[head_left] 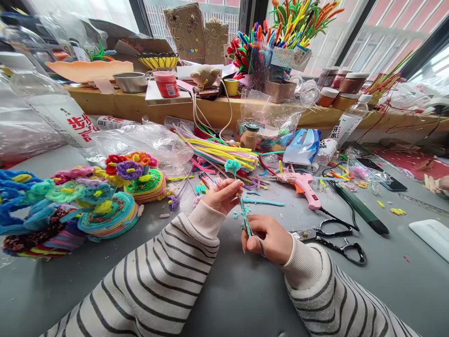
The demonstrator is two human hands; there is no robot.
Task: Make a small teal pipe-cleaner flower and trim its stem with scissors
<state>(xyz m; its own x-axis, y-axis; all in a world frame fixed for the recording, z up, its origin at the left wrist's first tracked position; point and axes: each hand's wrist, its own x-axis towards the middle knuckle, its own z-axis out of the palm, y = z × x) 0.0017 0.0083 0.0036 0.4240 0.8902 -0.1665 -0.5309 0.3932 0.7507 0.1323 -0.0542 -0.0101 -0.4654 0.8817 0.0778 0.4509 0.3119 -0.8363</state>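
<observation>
My left hand (221, 194) is closed in a pinch just under the teal pipe-cleaner flower head (232, 165), holding its stem upright. The green stem (244, 214) runs down into my right hand (268, 238), whose fingers are wrapped round its lower end. Both hands hover over the grey table (224, 290), with small teal trimmings scattered between them. Striped sleeves cover both forearms.
Black scissors (338, 238) lie right of my right hand. A pink glue gun (303, 185) and loose pipe cleaners (224, 152) lie behind. Finished pipe-cleaner flowers (105, 196) are piled at left. A wooden shelf (196, 110) with jars and bundles runs along the back.
</observation>
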